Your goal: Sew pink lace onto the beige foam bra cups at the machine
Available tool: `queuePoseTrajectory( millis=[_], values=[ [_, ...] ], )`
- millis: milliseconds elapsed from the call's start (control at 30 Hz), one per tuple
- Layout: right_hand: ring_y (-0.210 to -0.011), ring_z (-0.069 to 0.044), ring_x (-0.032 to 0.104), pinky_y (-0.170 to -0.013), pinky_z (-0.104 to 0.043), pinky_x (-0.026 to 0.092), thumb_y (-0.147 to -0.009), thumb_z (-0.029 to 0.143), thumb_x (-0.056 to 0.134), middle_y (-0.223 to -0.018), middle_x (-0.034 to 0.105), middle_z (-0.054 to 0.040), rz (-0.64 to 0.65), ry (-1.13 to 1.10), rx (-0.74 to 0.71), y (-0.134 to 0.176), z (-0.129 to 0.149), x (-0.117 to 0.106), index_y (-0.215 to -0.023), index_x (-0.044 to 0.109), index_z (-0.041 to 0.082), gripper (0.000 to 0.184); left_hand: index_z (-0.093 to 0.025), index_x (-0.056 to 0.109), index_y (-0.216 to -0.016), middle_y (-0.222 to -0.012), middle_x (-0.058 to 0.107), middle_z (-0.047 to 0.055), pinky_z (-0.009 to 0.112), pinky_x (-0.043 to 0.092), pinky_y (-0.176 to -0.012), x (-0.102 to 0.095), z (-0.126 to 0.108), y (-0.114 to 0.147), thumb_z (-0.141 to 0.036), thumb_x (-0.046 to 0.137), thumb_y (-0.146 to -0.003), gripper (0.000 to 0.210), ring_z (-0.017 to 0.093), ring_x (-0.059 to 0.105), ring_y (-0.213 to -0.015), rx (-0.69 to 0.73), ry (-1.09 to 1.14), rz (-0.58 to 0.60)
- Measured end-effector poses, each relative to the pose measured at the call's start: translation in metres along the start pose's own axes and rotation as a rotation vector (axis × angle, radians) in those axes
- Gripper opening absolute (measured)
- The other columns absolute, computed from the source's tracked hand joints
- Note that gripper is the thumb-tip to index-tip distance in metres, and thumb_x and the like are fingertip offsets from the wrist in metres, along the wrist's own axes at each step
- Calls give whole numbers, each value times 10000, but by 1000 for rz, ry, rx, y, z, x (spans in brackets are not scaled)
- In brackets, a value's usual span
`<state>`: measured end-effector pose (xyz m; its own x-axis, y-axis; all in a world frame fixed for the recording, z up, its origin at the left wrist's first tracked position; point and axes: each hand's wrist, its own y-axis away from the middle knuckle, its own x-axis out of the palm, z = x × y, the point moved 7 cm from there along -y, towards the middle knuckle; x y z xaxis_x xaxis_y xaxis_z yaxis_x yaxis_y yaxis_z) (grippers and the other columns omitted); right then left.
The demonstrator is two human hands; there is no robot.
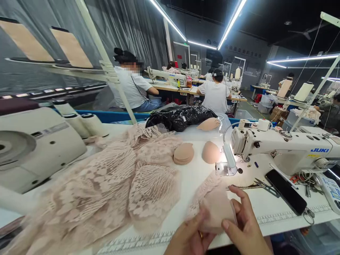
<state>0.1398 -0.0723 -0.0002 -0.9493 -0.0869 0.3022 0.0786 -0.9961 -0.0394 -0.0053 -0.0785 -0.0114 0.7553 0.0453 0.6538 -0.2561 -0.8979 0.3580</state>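
Observation:
Between my two hands, near the table's front edge, is a beige fabric bra cup (216, 205) with a lace edge running up behind it. My left hand (192, 230) pinches its lower left side, thumb on top. On its right side my right hand (243, 219) grips the edge with the thumb, the index finger raised. Beyond the hands stands a white sewing machine (281, 145) with a lit lamp over its needle plate (223, 169). A stack of beige cup pads (183, 154) and a single pad (210, 152) lie left of the needle.
Beige lace pieces (106, 187) cover the table's left side. Scissors (267, 187) and a black phone (285, 191) lie to the right. A black plastic bag (183, 117) sits at the back. Another machine (34, 141) stands at left. Co-workers (215, 92) sit farther off.

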Motion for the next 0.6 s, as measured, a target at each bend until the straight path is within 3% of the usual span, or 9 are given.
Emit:
queuePoseTrajectory(
  millis=[133, 300, 367, 467, 600],
  values=[
    [-737, -192, 554, -702, -308, 443, -791, 582, 875, -891, 597, 10, -15, 29, 9, 33, -17, -13, -1539, 415, 346, 909, -175, 781, -1218, -1179, 843, 125, 389, 647, -943, 7, -20, -6, -371, 998, -729, 570, 339, 800, -1096, 105, -17, -142],
    [-723, -193, 557, -659, -292, 445, -839, 523, 816, -895, 578, 10, -67, 91, -31, 44, -15, -26, -1546, 414, 358, 830, -125, 814, -1106, -1065, 861, 132, 353, 680, -775, 7, -17, -7, -394, 852, -904, 339, 290, 827, -883, -61, 110, -243],
    [-744, -197, 582, -685, -298, 476, -866, 477, 798, -889, 558, 13, -101, 129, -53, 44, -11, -29, -1536, 446, 354, 767, -154, 810, -1178, -1123, 857, 120, 357, 689, -776, 11, -15, -2, -405, 834, -931, 353, 295, 829, -928, -112, 160, -206],
    [-727, -184, 560, -692, -291, 486, -867, 428, 812, -867, 532, 22, -171, 132, -72, 45, -9, -33, -1507, 501, 339, 717, -180, 800, -1241, -1190, 848, 112, 334, 694, -781, 18, -18, 6, -289, 947, -822, 458, 313, 820, -1034, -68, 156, -102],
    [-681, -169, 500, -640, -269, 449, -846, 447, 834, -831, 503, 31, -232, 98, -86, 46, -15, -36, -1472, 542, 322, 702, -140, 816, -1196, -1156, 853, 128, 340, 705, -765, 15, -18, 8, -223, 946, -816, 410, 305, 828, -978, -48, 169, -141]
  ],
)
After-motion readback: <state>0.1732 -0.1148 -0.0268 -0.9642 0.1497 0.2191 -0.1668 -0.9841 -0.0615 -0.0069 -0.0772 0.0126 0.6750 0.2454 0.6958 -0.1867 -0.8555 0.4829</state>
